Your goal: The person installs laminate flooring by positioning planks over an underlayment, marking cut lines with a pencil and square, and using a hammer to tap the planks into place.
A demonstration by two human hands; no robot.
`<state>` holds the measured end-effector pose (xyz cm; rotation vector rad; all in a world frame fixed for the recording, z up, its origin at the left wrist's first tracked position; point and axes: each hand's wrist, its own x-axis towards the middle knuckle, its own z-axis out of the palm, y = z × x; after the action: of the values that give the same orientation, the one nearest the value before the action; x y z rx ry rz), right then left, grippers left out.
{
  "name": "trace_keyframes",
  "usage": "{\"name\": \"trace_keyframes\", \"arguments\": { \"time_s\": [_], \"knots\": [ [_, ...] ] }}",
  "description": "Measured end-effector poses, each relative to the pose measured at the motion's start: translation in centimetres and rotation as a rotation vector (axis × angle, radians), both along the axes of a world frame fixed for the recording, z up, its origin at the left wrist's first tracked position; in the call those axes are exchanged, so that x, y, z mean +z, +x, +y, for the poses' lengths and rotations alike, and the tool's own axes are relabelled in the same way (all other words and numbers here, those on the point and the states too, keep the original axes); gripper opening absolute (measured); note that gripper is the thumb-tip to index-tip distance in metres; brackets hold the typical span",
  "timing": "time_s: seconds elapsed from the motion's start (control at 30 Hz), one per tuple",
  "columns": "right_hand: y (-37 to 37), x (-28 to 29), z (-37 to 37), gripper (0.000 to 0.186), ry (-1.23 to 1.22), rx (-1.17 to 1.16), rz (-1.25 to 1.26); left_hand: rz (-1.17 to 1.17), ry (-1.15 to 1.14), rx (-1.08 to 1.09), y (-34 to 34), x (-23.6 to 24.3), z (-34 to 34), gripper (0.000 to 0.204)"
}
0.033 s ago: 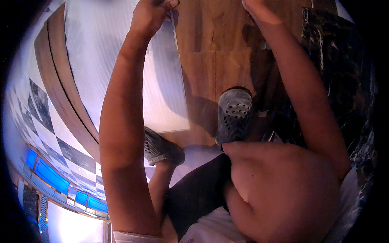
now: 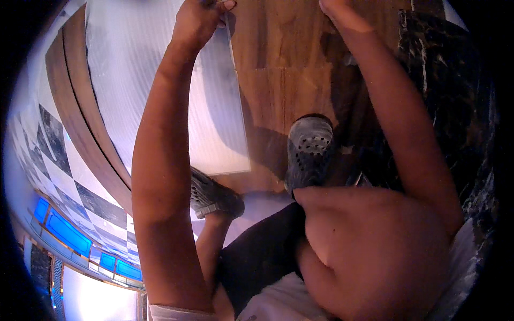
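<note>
My left hand (image 2: 199,22) is at the top middle, bent fingers pinched at the right edge of a pale wood-grain panel (image 2: 128,48); what they hold is too small to make out. The panel lies over brown wood-look boards (image 2: 278,43). My right hand (image 2: 334,9) reaches the top edge farther right, above those boards, its fingers mostly cut off by the picture's edge. Between my forearms my feet show in grey perforated clogs, one (image 2: 309,150) on the brown boards, the other (image 2: 214,195) beside the panel's near corner.
A black veined marble-look slab (image 2: 439,59) lies along the right. On the left run a long brown plank (image 2: 77,96) and a black-and-white checkered tiled surface (image 2: 51,134). Blue lit panels (image 2: 67,230) show at the lower left. My bare knee and dark shorts fill the bottom middle.
</note>
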<state>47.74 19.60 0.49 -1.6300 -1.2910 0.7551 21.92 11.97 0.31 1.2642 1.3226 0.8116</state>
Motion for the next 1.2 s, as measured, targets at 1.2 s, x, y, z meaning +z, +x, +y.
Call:
{"name": "trace_keyframes", "arguments": {
  "time_s": [1.2],
  "knots": [
    [5.0, -4.3, 3.7, 0.063, -0.319, 0.225, -0.036, 0.59, -0.024, -0.142, 0.9, -0.3, 1.2, 0.026]
  ]
}}
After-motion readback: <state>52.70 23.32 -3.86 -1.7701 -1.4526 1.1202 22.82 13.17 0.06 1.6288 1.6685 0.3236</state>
